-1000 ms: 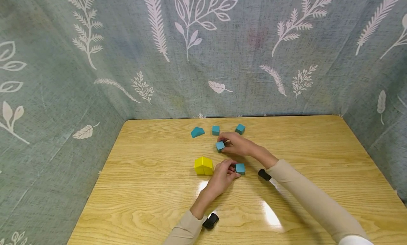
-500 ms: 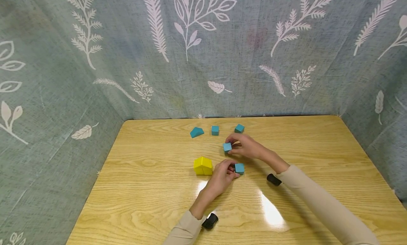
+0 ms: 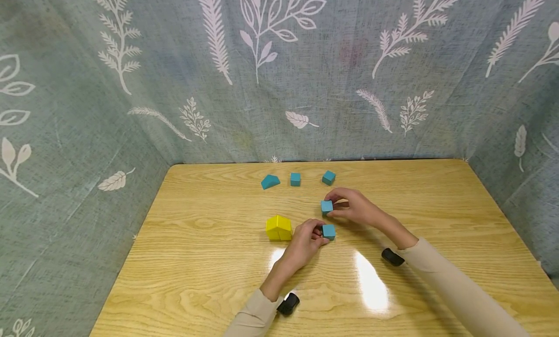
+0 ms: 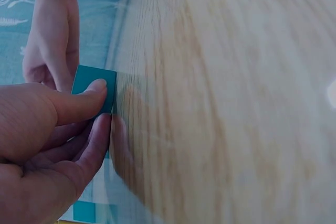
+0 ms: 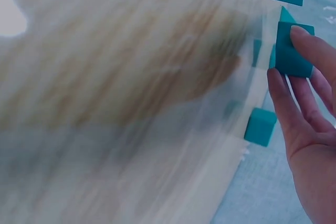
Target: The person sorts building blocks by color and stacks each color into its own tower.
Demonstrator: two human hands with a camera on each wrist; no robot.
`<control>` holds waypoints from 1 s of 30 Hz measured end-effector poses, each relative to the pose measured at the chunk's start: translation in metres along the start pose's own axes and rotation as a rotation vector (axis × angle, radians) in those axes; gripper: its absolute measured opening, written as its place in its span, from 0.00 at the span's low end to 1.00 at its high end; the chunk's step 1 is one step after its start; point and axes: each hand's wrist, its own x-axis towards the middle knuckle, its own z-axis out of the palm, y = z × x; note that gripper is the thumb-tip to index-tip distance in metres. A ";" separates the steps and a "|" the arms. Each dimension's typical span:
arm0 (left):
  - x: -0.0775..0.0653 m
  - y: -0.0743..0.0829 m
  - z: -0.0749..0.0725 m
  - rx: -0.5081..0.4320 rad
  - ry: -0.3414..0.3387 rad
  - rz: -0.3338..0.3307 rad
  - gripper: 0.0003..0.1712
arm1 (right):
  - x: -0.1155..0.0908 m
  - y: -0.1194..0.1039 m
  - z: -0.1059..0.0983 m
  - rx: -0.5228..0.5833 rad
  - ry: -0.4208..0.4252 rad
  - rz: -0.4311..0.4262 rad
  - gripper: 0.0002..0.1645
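My left hand (image 3: pixel 303 242) pinches a blue cube (image 3: pixel 329 232) on the tabletop, thumb on its near side. In the left wrist view the thumb lies across a face of that cube (image 4: pixel 93 85). Behind it, my right hand (image 3: pixel 355 207) holds a second blue cube (image 3: pixel 326 208) between thumb and fingers; the right wrist view shows this cube (image 5: pixel 294 51) close up. Whether it touches the table I cannot tell. The two held cubes are apart, one behind the other. Left of my left hand stands a yellow house-shaped block pair (image 3: pixel 278 228).
Toward the back edge lie a blue angled block (image 3: pixel 270 182), a blue cube (image 3: pixel 295 179) and another, turned blue cube (image 3: pixel 329 177). A leaf-patterned curtain (image 3: pixel 279 109) encloses the wooden table (image 3: pixel 196 264) at the back and sides.
My right hand has moved to the right and slightly nearer with its blue cube, ending behind the left hand's cube. The left hand and its cube have stayed in place.
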 end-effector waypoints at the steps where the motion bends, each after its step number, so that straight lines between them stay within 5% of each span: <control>1: 0.000 0.000 0.000 -0.001 -0.002 -0.003 0.16 | -0.003 0.000 -0.001 0.000 0.000 0.000 0.20; 16: -0.001 -0.001 0.000 -0.012 -0.010 -0.002 0.17 | -0.042 0.002 -0.004 0.029 -0.011 0.062 0.19; 30: -0.001 -0.003 0.002 -0.010 -0.007 0.007 0.18 | -0.060 0.000 0.008 0.026 -0.040 -0.010 0.18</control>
